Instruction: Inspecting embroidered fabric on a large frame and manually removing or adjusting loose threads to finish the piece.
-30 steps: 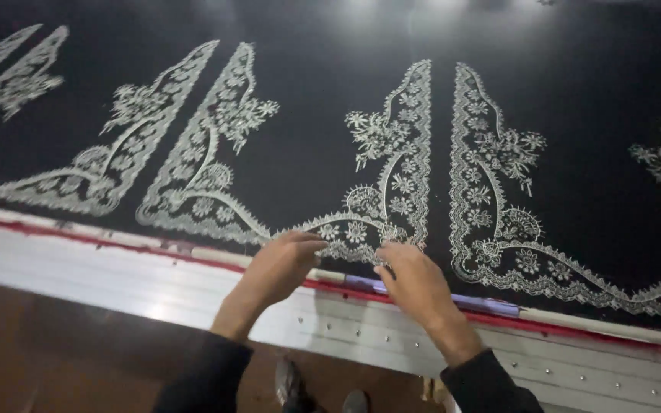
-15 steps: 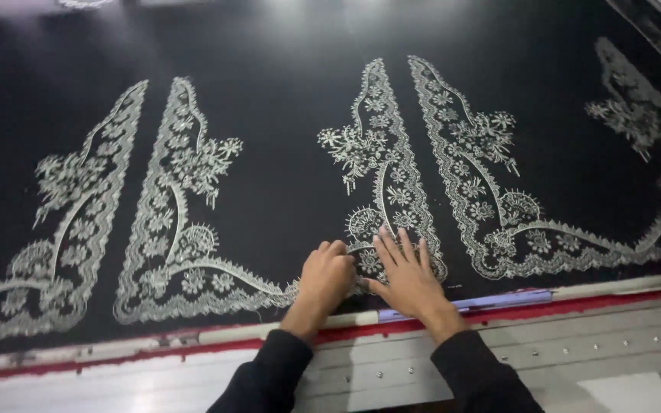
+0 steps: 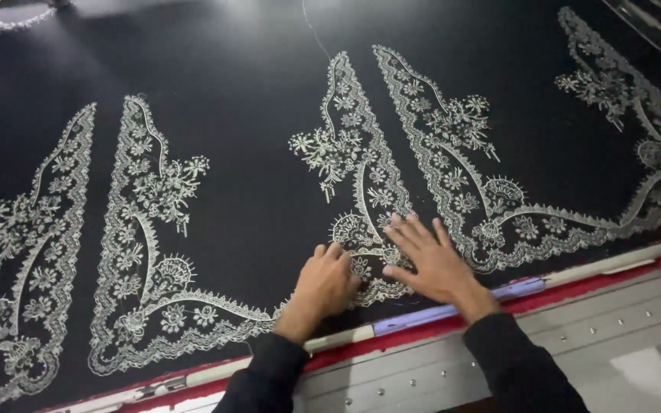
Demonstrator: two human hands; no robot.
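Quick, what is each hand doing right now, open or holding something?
Left hand: fingers curled, knuckles up, resting on the white floral embroidery of the black fabric; whether it pinches anything cannot be told.
Right hand: open, flat on it.

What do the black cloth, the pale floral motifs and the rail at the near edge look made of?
Black cloth: looks like a smooth woven fabric with a slight sheen, stretched flat.
Pale floral motifs: probably silvery-white thread embroidery, raised and lace-like; both hands, left hand and right hand, rest on one.
Rail: seemingly light painted metal, with rows of rivets or screws.
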